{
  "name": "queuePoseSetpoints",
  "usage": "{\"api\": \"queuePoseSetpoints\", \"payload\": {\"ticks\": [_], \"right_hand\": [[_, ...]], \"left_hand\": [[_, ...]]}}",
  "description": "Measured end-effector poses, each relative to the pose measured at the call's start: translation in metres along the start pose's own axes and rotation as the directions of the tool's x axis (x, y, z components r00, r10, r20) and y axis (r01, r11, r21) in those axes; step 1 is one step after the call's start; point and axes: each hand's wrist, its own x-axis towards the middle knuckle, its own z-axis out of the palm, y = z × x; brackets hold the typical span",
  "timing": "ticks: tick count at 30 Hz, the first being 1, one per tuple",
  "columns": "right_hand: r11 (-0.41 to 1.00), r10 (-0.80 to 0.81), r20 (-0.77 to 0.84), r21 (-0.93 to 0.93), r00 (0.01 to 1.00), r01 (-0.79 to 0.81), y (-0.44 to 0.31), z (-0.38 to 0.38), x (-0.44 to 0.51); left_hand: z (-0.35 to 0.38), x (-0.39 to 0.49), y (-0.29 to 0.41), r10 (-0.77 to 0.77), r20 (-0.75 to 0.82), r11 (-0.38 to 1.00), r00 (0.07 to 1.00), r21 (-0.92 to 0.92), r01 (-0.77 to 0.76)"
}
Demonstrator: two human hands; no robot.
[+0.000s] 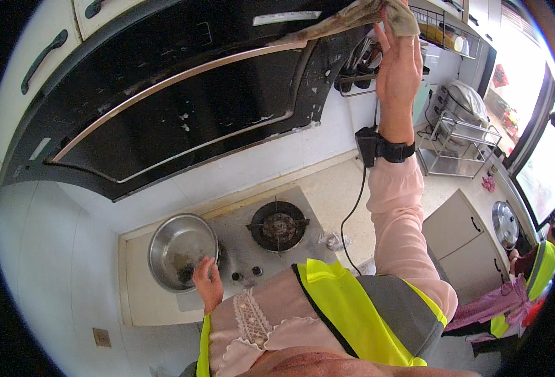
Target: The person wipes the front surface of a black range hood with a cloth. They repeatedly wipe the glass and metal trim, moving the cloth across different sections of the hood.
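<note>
My right hand (pixel 400 70) is raised high with a dirty, greyish-brown cloth (pixel 402 16). The cloth stretches left along the upper right part of a black range hood (pixel 202 108). White patches mark the hood's dark panel and lower edge. Low on the left, my left hand (pixel 207 282) holds nothing, its fingers loosely bent and thumb apart. It is beside the near right rim of a stainless steel basin (pixel 183 235); whether it touches the rim I cannot tell. The basin sits on the left side of the gas hob (pixel 301 207), and some dark matter shows in its bottom.
An exposed burner (pixel 278 226) and a crumpled whitish cloth (pixel 336 241) lie right of the basin. A utensil rack (pixel 360 75) hangs beside the hood. Further right are a metal shelf (pixel 461 146), a round lid (pixel 505 225) and another person (pixel 539 268) in a yellow vest.
</note>
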Motion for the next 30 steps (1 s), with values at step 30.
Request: {"api": "queuePoseSetpoints", "payload": {"ticks": [30], "right_hand": [[0.171, -0.516, 0.641, -0.573, 0.568, 0.802, 0.072, 0.223, -0.071]], "left_hand": [[-0.008, -0.007, -0.004, 0.103, -0.023, 0.995, 0.994, -0.01, -0.103]]}}
